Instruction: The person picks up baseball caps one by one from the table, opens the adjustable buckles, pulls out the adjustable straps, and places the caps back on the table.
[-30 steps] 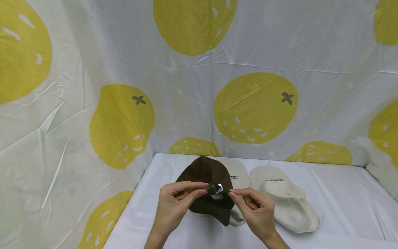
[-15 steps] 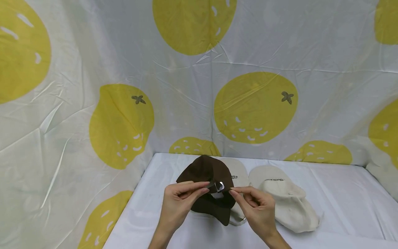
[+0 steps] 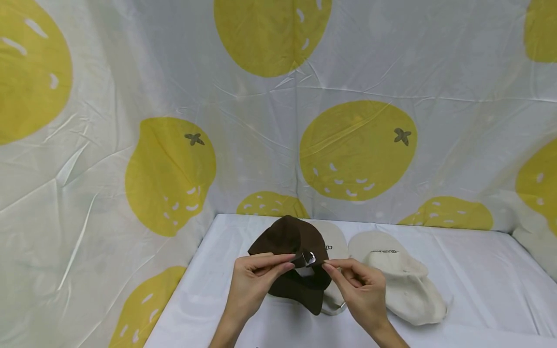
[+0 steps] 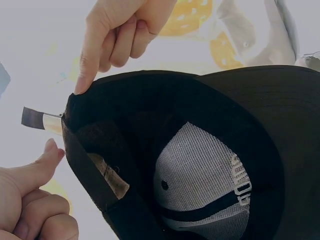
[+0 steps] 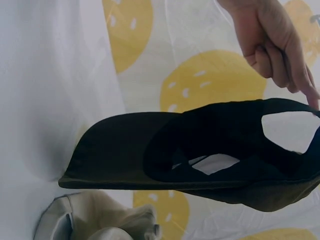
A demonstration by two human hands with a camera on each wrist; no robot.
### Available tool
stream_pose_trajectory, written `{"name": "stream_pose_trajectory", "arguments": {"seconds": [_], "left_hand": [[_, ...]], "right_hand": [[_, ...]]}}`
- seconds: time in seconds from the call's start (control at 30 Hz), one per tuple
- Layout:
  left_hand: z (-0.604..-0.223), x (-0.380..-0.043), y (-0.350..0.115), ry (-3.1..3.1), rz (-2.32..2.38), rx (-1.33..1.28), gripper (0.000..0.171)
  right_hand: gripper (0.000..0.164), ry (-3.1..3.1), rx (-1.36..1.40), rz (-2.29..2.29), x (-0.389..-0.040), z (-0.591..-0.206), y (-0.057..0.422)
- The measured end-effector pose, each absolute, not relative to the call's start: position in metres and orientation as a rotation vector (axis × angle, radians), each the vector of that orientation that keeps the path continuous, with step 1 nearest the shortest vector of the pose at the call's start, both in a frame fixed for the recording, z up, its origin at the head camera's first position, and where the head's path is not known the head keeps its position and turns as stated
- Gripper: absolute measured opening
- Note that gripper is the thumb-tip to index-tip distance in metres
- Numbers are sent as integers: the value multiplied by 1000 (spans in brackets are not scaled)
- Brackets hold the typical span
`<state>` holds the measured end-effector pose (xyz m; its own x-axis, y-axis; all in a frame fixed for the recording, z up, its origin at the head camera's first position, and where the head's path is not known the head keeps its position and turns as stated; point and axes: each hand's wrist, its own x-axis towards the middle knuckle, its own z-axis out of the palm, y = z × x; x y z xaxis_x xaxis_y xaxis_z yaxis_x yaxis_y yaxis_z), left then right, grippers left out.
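Note:
A dark brown baseball cap (image 3: 285,234) is held up above the table, its brim pointing down and its back opening toward me. My left hand (image 3: 252,282) pinches the back strap just left of a shiny metal buckle (image 3: 309,259). On the buckle's other side, my right hand (image 3: 361,287) pinches the cap's back edge between thumb and index finger. In the left wrist view a short strap tail (image 4: 34,119) sticks out past the cap's edge, and pale mesh lining (image 4: 192,172) shows inside the crown.
One beige cap (image 3: 335,239) lies behind the brown cap, partly hidden by it. Another beige cap (image 3: 409,285) with dark lettering rests to the right. The white-covered table (image 3: 487,275) meets lemon-print curtains (image 3: 256,145) at the back and left.
Both hands and the brown cap have shifted slightly right, the left hand more than the right. Each hand keeps its pinch. The beige caps have stayed put.

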<state>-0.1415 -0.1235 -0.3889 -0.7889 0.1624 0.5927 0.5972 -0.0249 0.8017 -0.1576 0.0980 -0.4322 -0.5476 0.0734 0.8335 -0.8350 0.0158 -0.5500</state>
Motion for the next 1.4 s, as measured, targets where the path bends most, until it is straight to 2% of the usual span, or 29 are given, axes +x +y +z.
{"name": "stream_pose_trajectory", "arguments": {"seconds": [0.67, 1.2, 1.4], "left_hand": [[-394, -146, -121, -1963, -1907, -780, 15], [-387, -144, -119, -2039, -1967, -594, 10], [-386, -144, -119, -2031, -1965, -595, 10]], "right_hand": [[39, -1598, 784, 1628, -157, -433, 98], [42, -1522, 868, 1557, -160, -432, 98], [31, -1481, 907, 1472, -162, -431, 99]]}}
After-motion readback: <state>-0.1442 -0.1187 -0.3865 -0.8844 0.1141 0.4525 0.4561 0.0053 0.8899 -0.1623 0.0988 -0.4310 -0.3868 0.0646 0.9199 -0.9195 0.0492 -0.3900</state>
